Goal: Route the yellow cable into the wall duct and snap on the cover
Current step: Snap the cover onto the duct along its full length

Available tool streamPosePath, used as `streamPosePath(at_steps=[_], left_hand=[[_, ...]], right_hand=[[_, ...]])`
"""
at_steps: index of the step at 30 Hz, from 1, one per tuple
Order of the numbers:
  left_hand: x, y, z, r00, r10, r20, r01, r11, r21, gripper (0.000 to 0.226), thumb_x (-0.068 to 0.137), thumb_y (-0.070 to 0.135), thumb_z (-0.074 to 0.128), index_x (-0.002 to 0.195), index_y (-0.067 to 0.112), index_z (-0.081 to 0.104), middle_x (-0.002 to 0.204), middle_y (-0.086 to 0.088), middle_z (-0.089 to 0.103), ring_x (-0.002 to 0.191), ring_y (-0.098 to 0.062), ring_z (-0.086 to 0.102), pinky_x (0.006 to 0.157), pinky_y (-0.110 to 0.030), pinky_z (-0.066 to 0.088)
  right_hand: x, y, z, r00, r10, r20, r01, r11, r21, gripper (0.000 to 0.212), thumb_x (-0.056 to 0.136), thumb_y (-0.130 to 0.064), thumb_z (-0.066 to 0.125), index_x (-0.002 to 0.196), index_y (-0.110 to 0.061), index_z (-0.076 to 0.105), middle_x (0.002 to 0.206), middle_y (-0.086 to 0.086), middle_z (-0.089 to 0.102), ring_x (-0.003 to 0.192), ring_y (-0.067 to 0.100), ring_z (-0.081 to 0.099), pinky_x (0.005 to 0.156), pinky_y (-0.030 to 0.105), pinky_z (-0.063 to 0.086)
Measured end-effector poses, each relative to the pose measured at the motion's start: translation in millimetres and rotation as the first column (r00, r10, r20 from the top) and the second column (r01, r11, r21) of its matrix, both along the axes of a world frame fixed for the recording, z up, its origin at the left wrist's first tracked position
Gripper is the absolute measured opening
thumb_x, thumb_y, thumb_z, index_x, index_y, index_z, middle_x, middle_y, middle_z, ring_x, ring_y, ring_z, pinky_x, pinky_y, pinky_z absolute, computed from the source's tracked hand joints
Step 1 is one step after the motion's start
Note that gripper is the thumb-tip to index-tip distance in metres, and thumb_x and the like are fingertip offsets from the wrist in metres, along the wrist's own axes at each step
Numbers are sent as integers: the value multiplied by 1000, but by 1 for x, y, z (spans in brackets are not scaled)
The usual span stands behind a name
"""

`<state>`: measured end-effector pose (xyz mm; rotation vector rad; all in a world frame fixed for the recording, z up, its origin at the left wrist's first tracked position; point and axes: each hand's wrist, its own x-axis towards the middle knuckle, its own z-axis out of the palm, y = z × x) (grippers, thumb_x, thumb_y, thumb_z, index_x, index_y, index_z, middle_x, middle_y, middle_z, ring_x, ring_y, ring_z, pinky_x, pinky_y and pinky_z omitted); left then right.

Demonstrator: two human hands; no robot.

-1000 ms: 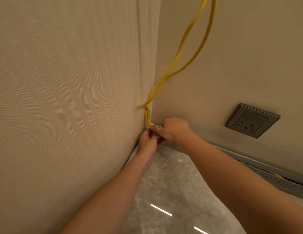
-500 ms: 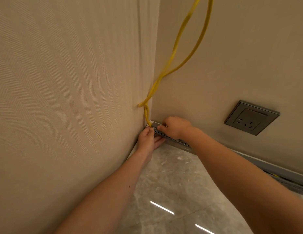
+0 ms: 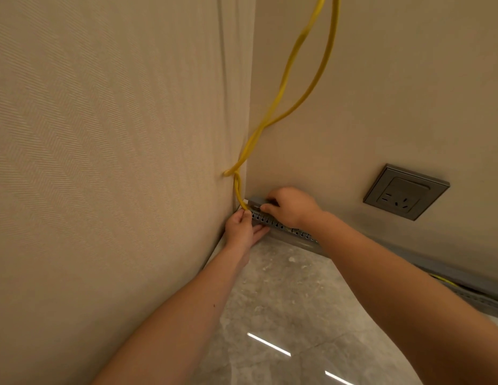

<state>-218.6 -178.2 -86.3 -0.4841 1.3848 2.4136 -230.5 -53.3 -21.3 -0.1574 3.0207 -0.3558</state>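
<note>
So this is down in the corner where 2 walls meet. The yellow cable [image 3: 237, 188] drops in from above as 2 strands that run together near the corner, kinks against the left wall [image 3: 103, 162], then goes straight down into the very end of the duct [image 3: 284, 226]. The duct is the grey slotted channel running along the bottom of the right wall [image 3: 381, 93], just above the floor [image 3: 284, 301]. The left hand [image 3: 243, 229] is right at that corner end. Its thumb tip sits on the cable where it enters, and the fingers lie together, fairly straight, along the slotted front. The right hand [image 3: 291, 207] is just beside it on top of the duct, fingers curled in, thumb and forefinger clamped on the end of the grey cover [image 3: 255, 202]. That end looks lifted a bit off the channel here, not seated. The right forearm runs across the duct and hides a good stretch of it, so I can't tell how the cable lies in there. Past the arm a short bit of yellow peeks out of the channel lower right. A grey wall socket [image 3: 406, 191] sits on the right wall above the duct, well clear of both hands. The floor is glossy grey marble with 2 light streaks [image 3: 268, 344] on it.
</note>
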Motion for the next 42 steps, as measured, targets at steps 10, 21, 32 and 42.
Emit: streamPosePath(at_steps=[10,21,32,42], left_hand=[[-4,6,4,998,46,40,-47,998,35,27,103,13,39,122,8,57,119,-14,62,80,-22,68,58,-27,60],[-9,6,6,996,48,77,-56,993,99,32,103,23,39,129,7,50,129,-20,57,83,-30,69,65,-38,61],[-9,6,4,998,-68,-19,68,998,18,17,98,27,51,103,15,62,98,-10,71,80,-21,73,67,-34,60],[-10,13,13,999,-20,-33,17,995,-95,16,101,18,45,115,14,52,107,-15,61,91,-27,64,66,-35,57]], right_hand=[[2,-10,19,994,-60,88,53,995,87,43,87,-41,60,55,-19,44,59,1,45,66,25,50,45,24,27],[2,-9,22,992,-105,66,98,991,94,38,84,-41,66,63,-15,50,66,2,49,71,25,51,53,26,32],[4,-10,15,991,-86,103,73,989,125,31,88,-44,58,80,-15,54,79,2,54,79,25,54,61,29,38],[4,-4,4,992,-91,87,93,995,-18,37,83,-47,64,92,-11,60,89,5,60,82,24,56,63,31,38]])
